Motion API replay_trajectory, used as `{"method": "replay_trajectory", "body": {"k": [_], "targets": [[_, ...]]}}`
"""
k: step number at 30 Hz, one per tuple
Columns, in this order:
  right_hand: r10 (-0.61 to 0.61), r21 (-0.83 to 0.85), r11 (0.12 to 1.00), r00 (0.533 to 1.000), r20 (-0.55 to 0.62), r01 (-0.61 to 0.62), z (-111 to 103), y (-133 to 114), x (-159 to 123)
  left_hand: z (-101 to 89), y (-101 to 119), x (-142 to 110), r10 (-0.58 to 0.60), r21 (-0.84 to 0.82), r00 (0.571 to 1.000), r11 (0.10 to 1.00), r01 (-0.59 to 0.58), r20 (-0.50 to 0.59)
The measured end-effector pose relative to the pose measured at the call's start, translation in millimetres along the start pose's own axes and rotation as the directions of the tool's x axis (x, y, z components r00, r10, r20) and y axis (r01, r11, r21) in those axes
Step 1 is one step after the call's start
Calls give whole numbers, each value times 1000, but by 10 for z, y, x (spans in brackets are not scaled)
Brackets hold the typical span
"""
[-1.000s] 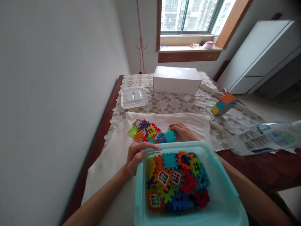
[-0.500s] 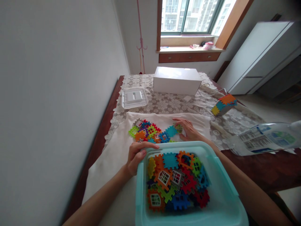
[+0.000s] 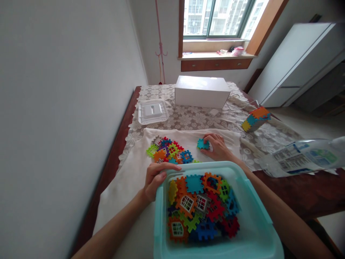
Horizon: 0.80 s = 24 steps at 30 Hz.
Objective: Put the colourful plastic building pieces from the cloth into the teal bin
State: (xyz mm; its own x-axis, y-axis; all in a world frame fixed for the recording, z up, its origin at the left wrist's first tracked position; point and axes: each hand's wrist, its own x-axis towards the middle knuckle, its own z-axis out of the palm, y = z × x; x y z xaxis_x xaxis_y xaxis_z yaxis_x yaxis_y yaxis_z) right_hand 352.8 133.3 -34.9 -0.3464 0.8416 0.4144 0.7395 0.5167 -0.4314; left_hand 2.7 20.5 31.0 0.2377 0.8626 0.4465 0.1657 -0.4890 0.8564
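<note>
My left hand (image 3: 155,178) is closed on the far left corner of a light teal plastic bin (image 3: 258,219). Inside the bin lies a heap of coloured interlocking building tiles, with an orange tile (image 3: 186,203) near the top. Beyond the bin, my right hand (image 3: 217,147) has its fingers closed on the edge of a light blue tile (image 3: 202,144) over the white cloth. To the left of that tile, a loose pile of mixed tiles lies on the cloth, a blue window tile (image 3: 186,156) at its right edge. The bin hides the pile's near side.
At the far end of the table stands a white box (image 3: 201,95). A clear plastic lid (image 3: 153,112) lies to its left. A small block built from tiles (image 3: 256,119) is on the right, with a large clear bottle (image 3: 304,158) nearer. The wall (image 3: 59,108) borders the table's left side.
The light blue tile has shifted right, away from the pile, and is now at my right fingertips. A green tile seen by those fingers is now hidden. My left hand stays on the bin.
</note>
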Motion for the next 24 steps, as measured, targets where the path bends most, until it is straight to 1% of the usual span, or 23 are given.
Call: {"method": "replay_trajectory", "body": {"k": [2,4,8,12,14,17,19,22,24], "targets": [[21,7,1000,997,71,-21,-4,43,-1,-1,3,-4,-12,6,1000,1000,12,3],[19,48,999,996,92,-24,-15,63,6,-5,4,-5,-27,17,1000,1000,26,6],[0,131,991,999,49,-6,-57,29,31,-12,2,7,-37,32,999,999,37,11],[11,179,984,999,-39,-4,-33,-60,48,-11,9,23,-31,-5,999,999,31,29],[28,154,988,998,-54,-19,20,-96,53,-8,15,22,-30,-11,999,999,31,28],[46,63,997,999,-3,-45,110,-111,58,-8,15,12,-38,1,999,999,38,18],[50,40,998,998,30,-51,146,-99,59,-10,5,6,-42,7,999,999,42,18],[56,48,997,997,45,-58,141,-88,51,-11,-15,7,-47,15,999,999,47,13],[48,29,998,999,19,-49,101,-112,41,-9,-18,11,-50,12,999,999,50,7]]}}
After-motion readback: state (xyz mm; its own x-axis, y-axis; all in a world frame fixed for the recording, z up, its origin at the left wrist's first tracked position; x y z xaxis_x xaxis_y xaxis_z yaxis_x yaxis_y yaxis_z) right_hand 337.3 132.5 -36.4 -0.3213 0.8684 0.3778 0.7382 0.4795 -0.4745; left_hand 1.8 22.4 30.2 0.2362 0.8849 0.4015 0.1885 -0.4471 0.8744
